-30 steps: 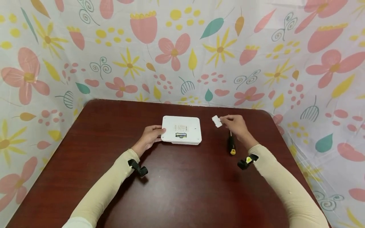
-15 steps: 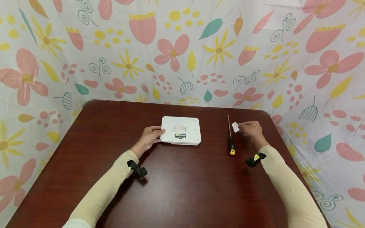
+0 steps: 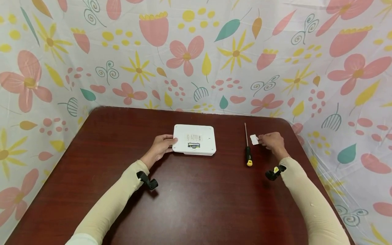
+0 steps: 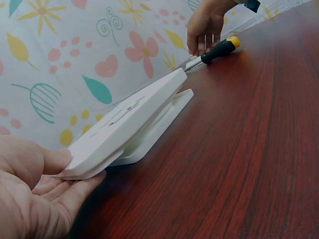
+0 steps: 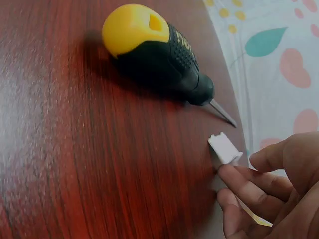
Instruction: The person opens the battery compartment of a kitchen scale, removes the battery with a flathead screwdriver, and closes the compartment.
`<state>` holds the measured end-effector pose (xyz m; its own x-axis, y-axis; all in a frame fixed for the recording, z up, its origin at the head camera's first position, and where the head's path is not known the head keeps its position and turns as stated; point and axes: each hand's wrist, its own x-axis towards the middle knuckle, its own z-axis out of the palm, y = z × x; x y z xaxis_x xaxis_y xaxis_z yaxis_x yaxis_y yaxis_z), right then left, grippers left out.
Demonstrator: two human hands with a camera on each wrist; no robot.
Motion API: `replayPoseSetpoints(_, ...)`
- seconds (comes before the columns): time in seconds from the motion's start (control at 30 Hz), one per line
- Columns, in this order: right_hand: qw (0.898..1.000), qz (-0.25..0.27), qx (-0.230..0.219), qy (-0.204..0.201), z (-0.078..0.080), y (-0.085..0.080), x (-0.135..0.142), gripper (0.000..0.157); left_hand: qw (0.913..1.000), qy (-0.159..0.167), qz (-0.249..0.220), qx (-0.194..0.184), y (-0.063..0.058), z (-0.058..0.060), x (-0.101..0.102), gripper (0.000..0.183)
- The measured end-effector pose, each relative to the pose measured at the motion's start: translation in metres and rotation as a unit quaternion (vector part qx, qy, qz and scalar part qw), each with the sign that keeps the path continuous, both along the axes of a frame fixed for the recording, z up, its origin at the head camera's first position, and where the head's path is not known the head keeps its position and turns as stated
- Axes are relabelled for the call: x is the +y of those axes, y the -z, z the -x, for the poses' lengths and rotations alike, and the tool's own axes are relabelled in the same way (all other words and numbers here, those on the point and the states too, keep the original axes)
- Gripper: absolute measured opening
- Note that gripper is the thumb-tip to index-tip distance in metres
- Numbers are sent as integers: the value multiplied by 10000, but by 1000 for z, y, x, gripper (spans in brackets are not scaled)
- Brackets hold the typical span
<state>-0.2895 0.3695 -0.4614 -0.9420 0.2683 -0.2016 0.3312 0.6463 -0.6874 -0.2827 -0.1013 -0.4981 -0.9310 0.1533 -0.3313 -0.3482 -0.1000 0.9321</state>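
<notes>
So the left hand (image 3: pixel 160 147) has a proper grip on the left edge of a flat white device (image 3: pixel 203 132), thumb on the upper face and fingers tucked underneath. That upper face carries a small printed label (image 3: pixel 194 137), and just below it there's an uncovered slot with a battery (image 3: pixel 194 145) showing. From the left wrist view you can also see a second white layer under the top slab, with a gap between them. The right hand (image 3: pixel 273 141) looks let go to me: thumb and fingertips are parted, fingers loosely bent, one fingertip right up against a little white cover (image 3: pixel 254 139). Can't tell if that cover lies totally flat. Between the device and the cover, closer to the cover, there's a screwdriver (image 3: pixel 248 153), black handle with a yellow end, shaft pointing to the back edge. It's all on a dark reddish-brown tabletop (image 3: pixel 190 207). Both arms wear beige sleeves (image 3: pixel 113 194) with black wrist mounts (image 3: pixel 147 180), and a floral sheet (image 3: pixel 186 56) hangs behind.
</notes>
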Motion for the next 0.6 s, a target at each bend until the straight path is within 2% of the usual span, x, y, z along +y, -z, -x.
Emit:
replayPoseSetpoints(0.1, 9999, -124, 0, -87, -3, -3, 1, 41, 10000, -3, -11, -21, 1, 1, 0, 46)
replayPoseSetpoints(0.2, 9969, -655, 117, -409, -10, -8, 2, 41, 10000, -8, -4, -41, 1, 1, 1, 45)
replayPoseSetpoints(0.27, 9902, -1173, 149, -739, -16, -13, 0, 43, 10000, -13, -6, -38, 1, 1, 1, 45)
replayPoseSetpoints(0.37, 9746, -1862, 178, -1230, -25, -20, -7, 47, 10000, -16, 1, -23, 1, 1, 1, 44)
replayPoseSetpoints(0.47, 9640, -2164, 59, -1542, -34, -23, -19, 53, 10000, -27, 7, -18, 1, 1, 1, 43)
replayPoseSetpoints(0.6, 9565, -2427, -148, -1613, -43, -19, -36, 56, 10000, -24, 15, -49, 1, 0, 1, 45)
